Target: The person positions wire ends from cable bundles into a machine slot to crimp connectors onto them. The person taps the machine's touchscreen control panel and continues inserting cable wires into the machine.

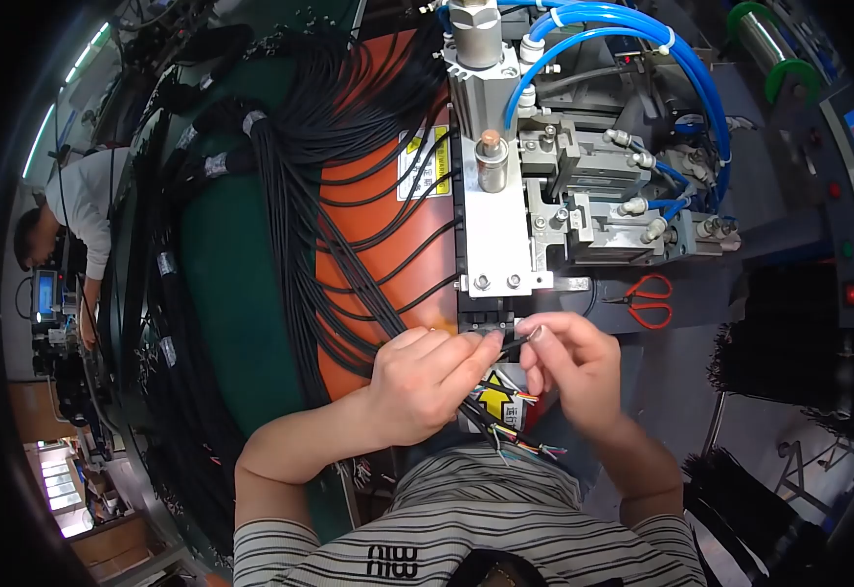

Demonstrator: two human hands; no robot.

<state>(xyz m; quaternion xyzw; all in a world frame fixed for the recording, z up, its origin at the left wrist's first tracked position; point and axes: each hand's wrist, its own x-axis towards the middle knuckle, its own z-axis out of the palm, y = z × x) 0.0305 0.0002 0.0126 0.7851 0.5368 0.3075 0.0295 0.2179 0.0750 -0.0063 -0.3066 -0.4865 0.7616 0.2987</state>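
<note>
At the front end of the metal pneumatic fixture (495, 230), my left hand (422, 382) is closed, thumb and fingertips pressed by a black cable (513, 344). My right hand (579, 372) pinches the end of that cable between thumb and forefinger, just right of the fixture's front block. The cable tip is partly hidden by the fingertips. Below both hands hang stripped cable ends (505, 430) with thin coloured wires fanned out. Behind them a yellow arrow label (493, 399) shows in part. Several black cables run from the left into the fixture's side.
A thick bundle of black cables (295, 215) lies over the orange surface (417, 279) and green mat (226, 284). Red-handled scissors (650, 301) rest right of the fixture. Blue air hoses (711, 98) arch above. At far left another person (80, 210) works at a machine.
</note>
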